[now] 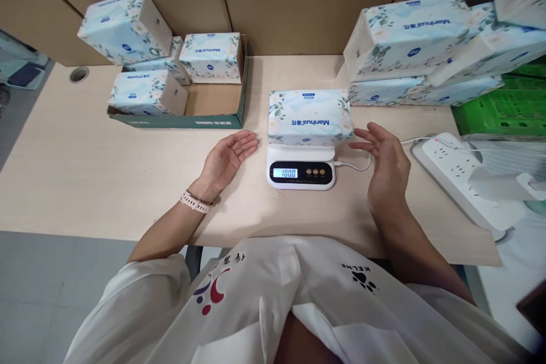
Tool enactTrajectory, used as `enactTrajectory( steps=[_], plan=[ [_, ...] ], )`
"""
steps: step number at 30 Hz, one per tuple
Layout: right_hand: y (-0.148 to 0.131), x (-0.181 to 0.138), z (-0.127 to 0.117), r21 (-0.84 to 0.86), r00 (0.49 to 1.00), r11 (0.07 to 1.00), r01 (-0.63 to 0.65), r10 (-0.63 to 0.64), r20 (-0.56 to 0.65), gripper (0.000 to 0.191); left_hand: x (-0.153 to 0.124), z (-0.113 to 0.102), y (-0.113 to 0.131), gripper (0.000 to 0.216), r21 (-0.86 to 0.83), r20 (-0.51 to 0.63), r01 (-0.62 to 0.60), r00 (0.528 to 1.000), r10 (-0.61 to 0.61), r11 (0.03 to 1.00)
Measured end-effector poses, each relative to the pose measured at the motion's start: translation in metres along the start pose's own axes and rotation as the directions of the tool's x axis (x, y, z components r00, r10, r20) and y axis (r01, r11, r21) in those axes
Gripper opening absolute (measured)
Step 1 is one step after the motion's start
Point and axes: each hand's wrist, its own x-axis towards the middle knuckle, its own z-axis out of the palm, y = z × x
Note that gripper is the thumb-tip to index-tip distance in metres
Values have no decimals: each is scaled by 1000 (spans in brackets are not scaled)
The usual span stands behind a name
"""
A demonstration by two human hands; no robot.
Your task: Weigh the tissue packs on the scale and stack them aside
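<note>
Head view | tissue pack is seen lying on the small scale, display at 100.0 | left hand and right hand are held open and empty, just beside its ends | pack is judged light, soft, slick-wrapped; best taken at both short ends.

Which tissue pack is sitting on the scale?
The lone pack on the white scale, between left hand and right hand; the rest sit in the cardboard tray or the stack at right.
</note>
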Motion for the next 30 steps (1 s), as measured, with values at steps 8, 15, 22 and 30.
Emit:
enactTrajectory(
  steps=[8,15,22,30],
  plan=[
    [-2,-1,1,-22,1000,1000,-13,13,4,48,4,-4,3,25,-44,-13,48,999,-49,998],
    [-1,-3,0,-66,999,997,26,-25,24,44,4,-2,4,24,-67,-14,58,998,-59,996],
    [0,-2,-2,-104,998,993,64,-62,27,39,5,-4,4,26,-81,-8,66,998,-67,995],
    [-3,-4,-2,-111,998,992,61,-58,29,37,5,-4,4,24,-71,-17,66,998,-67,995]
  ],
)
